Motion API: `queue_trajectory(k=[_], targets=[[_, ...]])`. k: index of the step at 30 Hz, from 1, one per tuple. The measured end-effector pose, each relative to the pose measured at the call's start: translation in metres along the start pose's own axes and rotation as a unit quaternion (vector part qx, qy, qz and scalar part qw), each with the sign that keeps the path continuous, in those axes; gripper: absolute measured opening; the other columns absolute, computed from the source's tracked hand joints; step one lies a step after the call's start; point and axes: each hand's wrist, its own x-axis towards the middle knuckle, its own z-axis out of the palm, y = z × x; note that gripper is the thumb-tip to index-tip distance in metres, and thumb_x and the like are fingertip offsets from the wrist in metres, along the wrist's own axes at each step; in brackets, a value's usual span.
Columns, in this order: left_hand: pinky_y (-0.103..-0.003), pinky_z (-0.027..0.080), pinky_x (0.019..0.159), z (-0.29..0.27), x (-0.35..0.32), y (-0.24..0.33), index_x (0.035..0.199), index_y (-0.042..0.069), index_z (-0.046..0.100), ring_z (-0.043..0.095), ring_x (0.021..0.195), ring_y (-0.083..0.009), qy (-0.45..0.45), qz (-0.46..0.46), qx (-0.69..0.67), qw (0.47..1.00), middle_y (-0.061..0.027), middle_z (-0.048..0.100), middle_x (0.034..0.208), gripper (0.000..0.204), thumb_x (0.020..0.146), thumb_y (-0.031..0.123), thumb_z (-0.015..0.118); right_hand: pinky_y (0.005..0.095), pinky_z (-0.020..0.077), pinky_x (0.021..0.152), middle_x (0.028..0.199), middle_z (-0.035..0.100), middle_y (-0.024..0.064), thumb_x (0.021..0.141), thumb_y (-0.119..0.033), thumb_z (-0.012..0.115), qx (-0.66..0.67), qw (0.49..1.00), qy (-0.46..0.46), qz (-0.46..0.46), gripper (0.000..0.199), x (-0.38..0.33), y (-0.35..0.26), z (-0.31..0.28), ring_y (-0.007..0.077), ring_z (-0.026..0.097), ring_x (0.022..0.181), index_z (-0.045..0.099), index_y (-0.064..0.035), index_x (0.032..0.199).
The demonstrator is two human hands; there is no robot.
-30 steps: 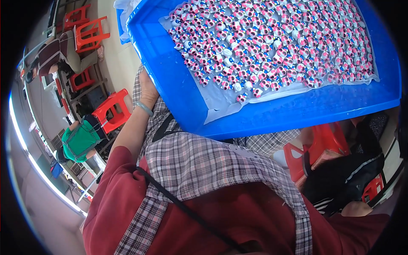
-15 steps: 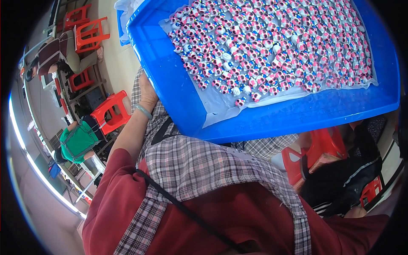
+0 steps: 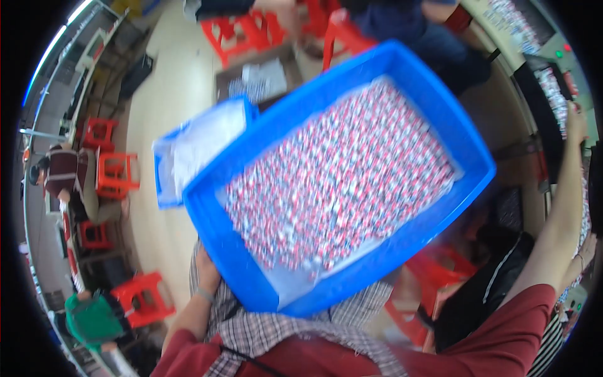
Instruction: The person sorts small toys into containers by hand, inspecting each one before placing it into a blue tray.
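Note:
A large blue plastic tray sits tilted in front of me, above my plaid-aproned lap. Thin white lining covers its floor, and a crowd of small pink, white and blue figurines lies on that, smeared by motion. My left hand grips the tray's near left side, its fingers partly hidden by the wall. Stretched out to the far right, my right hand is beside a black bin on the work line, which holds more small pieces. Its fingers are too blurred to read.
A second blue tray with white lining and a brown box stand beyond on the floor. Red stools are scattered around. At right, a co-worker's hand is by the line, below my forearm.
My view has swung right and back, so the blue tray looks lower and smaller. My right arm, not visible before, now reaches to the right-hand work line. My left hand stays on the tray.

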Motion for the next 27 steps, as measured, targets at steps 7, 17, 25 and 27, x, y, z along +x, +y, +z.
queue_trajectory(k=[7,17,25,27], targets=[[-0.027,0.049,0.087,-0.066,0.043,0.040,0.106,0.002,0.062,0.059,0.095,-0.0143,0.191,0.021,-0.108,0.975,-0.0061,0.062,0.099,0.017,0.093,-0.004,0.051,0.0306,0.0523,0.063,0.090,0.069,0.0066,0.085,-0.031,0.075,0.546,0.823,0.084,0.135,0.027,-0.083,-0.129,-0.140,0.0164,0.067,0.074,0.069,-0.0145,0.105],[-0.040,0.044,0.102,-0.006,0.001,0.188,0.136,0.010,0.052,0.053,0.122,-0.0243,-0.379,-0.198,-0.682,0.594,-0.0111,0.054,0.137,0.046,0.104,0.042,0.042,0.0408,0.0535,0.081,0.096,0.063,0.0099,0.070,-0.005,0.071,0.652,0.679,-0.176,-0.289,0.035,-0.466,-0.433,-0.416,0.0318,0.063,0.087,0.067,-0.0133,0.105],[-0.044,0.041,0.107,0.000,-0.045,0.119,0.133,0.005,0.053,0.052,0.124,-0.0308,-0.355,-0.313,-0.758,0.449,-0.0175,0.056,0.130,0.050,0.101,0.042,0.044,0.0360,0.0560,0.064,0.109,0.059,0.0116,0.075,-0.021,0.076,0.579,0.649,-0.265,-0.417,0.038,-0.570,-0.432,-0.480,0.0272,0.065,0.089,0.067,-0.0143,0.111],[-0.045,0.040,0.108,-0.009,-0.050,0.114,0.132,0.005,0.053,0.051,0.124,-0.0338,-0.361,-0.303,-0.765,0.438,-0.0187,0.057,0.128,0.048,0.101,0.039,0.045,0.0386,0.0555,0.069,0.110,0.059,0.0130,0.076,-0.021,0.075,0.582,0.629,-0.293,-0.423,0.040,-0.573,-0.432,-0.492,0.0285,0.064,0.091,0.066,-0.0145,0.115]])
